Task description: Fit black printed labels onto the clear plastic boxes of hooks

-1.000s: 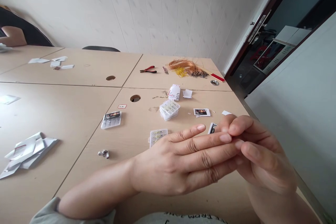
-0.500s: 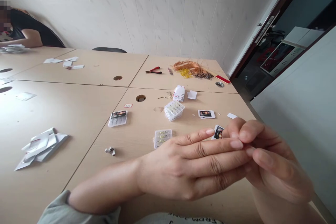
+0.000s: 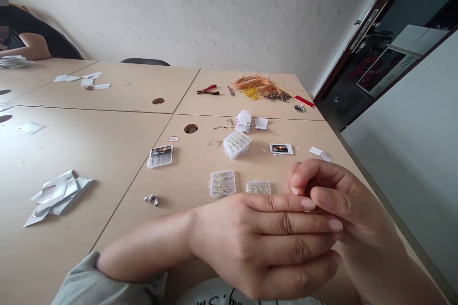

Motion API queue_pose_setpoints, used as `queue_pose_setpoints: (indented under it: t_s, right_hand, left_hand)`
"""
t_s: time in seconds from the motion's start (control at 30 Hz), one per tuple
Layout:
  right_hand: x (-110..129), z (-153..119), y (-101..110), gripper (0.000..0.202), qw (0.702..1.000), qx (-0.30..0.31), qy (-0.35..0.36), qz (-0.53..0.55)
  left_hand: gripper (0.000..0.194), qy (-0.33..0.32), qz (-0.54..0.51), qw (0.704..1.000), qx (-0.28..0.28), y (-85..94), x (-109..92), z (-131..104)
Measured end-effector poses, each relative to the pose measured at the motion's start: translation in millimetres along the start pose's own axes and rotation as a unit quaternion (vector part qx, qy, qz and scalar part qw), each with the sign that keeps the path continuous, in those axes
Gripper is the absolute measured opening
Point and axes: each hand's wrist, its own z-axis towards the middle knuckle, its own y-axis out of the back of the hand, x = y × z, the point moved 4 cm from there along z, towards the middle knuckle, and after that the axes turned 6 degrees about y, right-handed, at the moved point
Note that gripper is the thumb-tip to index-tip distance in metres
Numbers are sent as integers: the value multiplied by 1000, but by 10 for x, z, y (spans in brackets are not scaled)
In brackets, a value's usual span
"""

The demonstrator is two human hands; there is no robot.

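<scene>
My left hand [image 3: 272,243] reaches across the front of me with its long fingers straight and side by side. Its thumb is hidden behind them, and its fingertips touch my right hand [image 3: 332,200]. The right fingers are curled, thumb and forefinger brought close together. Whatever small thing lies between the hands is hidden. Just beyond the left hand lie a clear compartment box with small metal and yellow pieces [image 3: 223,183] and a second such box [image 3: 258,188], partly covered by the hand.
A stack of clear boxes [image 3: 236,144], white cards [image 3: 243,121], printed cards [image 3: 281,149] and a labelled box [image 3: 160,157] lie ahead. Farther back are pliers [image 3: 208,90] and orange strands [image 3: 257,85]. White packets [image 3: 59,195] lie left. A person [image 3: 25,43] sits far left.
Both hands have shifted left and slightly lower, the right one most. The second compartment box now shows beyond them, and the printed card near the right hand is no longer visible.
</scene>
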Motion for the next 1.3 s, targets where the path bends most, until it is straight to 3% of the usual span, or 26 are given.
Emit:
queue_pose_setpoints:
  t_s: [0.63,0.93,1.03,1.13,1.3]
  right_hand:
    - [29,-20,-38,5,999,0,38,-24]
    - [119,-73,-48,11,972,-16,161,-167]
    - [85,-44,-38,11,979,-7,150,-134]
    - [80,33,-25,8,988,20,146,-36]
    - [147,138,-40,46,973,45,154,164]
  left_hand:
    - [25,19,-15,1000,3,32,26,55]
    - [25,19,-36,999,15,20,24,46]
    - [25,26,-25,999,15,14,15,50]
    - [24,46,-36,998,-3,79,20,41]
    - [25,122,-52,991,10,279,137,3]
